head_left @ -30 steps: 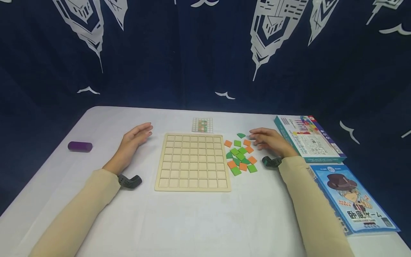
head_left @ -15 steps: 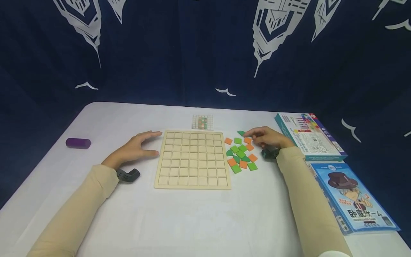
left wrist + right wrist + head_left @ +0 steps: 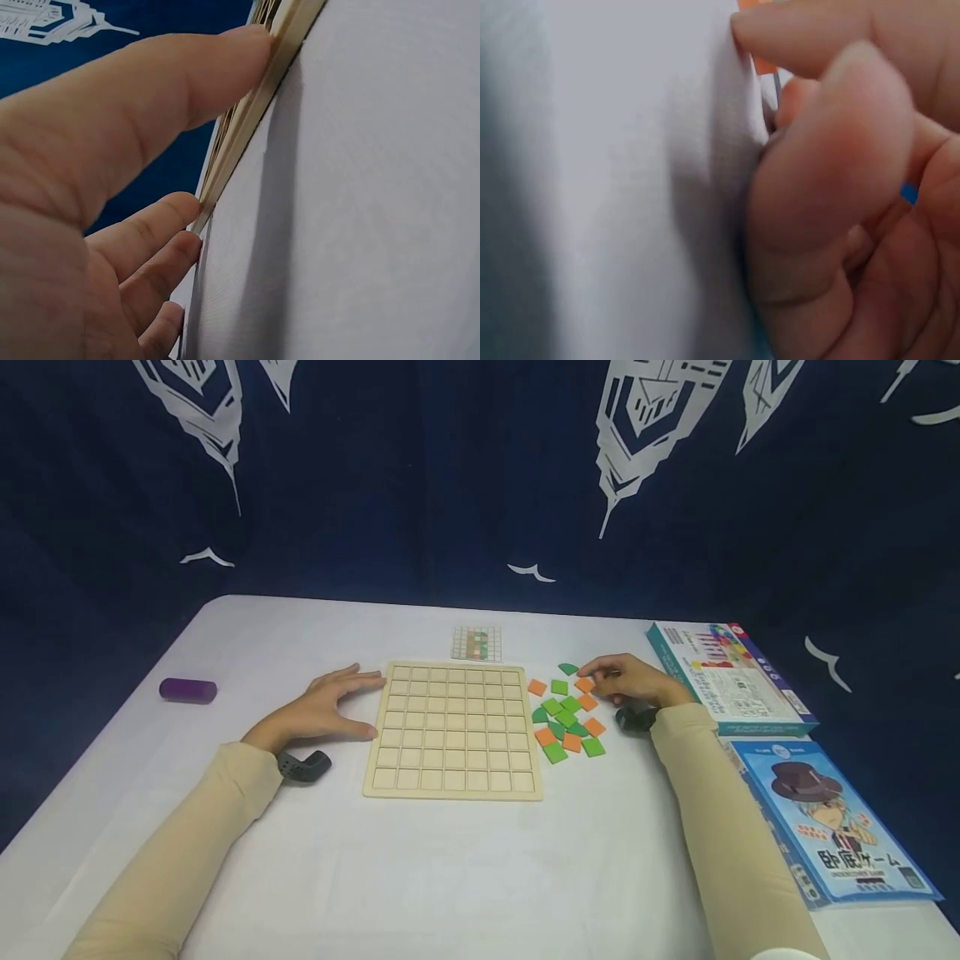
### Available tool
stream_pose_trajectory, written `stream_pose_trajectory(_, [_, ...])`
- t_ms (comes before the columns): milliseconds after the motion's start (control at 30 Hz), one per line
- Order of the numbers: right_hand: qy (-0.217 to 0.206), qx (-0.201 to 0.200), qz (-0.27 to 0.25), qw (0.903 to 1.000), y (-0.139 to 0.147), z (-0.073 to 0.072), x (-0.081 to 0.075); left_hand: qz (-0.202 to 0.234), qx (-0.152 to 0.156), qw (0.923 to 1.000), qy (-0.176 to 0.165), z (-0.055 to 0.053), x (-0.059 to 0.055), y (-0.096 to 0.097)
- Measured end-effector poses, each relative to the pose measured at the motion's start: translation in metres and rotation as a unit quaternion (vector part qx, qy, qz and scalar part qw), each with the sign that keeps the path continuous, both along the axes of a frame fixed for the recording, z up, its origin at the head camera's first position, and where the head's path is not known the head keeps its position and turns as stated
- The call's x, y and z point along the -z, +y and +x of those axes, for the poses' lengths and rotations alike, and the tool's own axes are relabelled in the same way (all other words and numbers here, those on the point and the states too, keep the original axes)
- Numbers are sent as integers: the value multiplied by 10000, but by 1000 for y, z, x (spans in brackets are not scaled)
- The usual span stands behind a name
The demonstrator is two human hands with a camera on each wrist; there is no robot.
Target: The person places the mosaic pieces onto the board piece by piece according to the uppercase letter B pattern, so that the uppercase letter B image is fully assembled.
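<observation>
Right of centre in the head view, my right hand (image 3: 630, 680) is loosely bent, thumb and index finger apart with nothing visible between them; I cannot tell what the hidden fingers touch. Just left of and slightly above my index fingertip lies a dark green rounded piece (image 3: 568, 668), its long axis running roughly across the frame; my right hand is far nearer it than my left. Just below that fingertip is an orange tile (image 3: 583, 685), near the top of a scatter of orange and green tiles (image 3: 566, 717). Left of these, at the centre, lies a gridded wooden board (image 3: 453, 731). My left hand (image 3: 318, 704) is spread, thumb and fingers at the board's left edge, gripping nothing. One second ago it stood clear of that edge; my right index finger now reaches ahead of the others. Above the board lies a patterned card (image 3: 477, 644); at far right, two boxes (image 3: 840, 827).
</observation>
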State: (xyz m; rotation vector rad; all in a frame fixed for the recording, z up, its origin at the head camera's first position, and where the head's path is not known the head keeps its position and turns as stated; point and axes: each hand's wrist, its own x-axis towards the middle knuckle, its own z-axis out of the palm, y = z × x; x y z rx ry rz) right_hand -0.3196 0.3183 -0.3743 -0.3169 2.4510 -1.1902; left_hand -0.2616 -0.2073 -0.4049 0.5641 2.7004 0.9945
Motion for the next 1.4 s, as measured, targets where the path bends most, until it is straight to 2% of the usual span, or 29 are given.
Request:
stream_pose_trajectory(400, [50, 509, -62, 9987, 4, 3, 5, 183, -25, 9997, 181, 2, 2, 3])
stream_pose_trajectory(733, [215, 535, -66, 9983, -2, 13, -4, 172, -10, 9997, 195, 2, 4, 2])
stream_pose_trajectory(933, [367, 603, -264, 9972, -6, 19, -11, 178, 30, 9995, 244, 4, 3, 3])
stream_pose_trajectory(1100, [254, 809, -514, 9951, -14, 23, -15, 165, 50, 9993, 326, 5, 1, 4])
stream_pose_trajectory(1400, [99, 1198, -1303, 9842, -37, 32, -20, 167, 62, 9993, 316, 5, 1, 4])
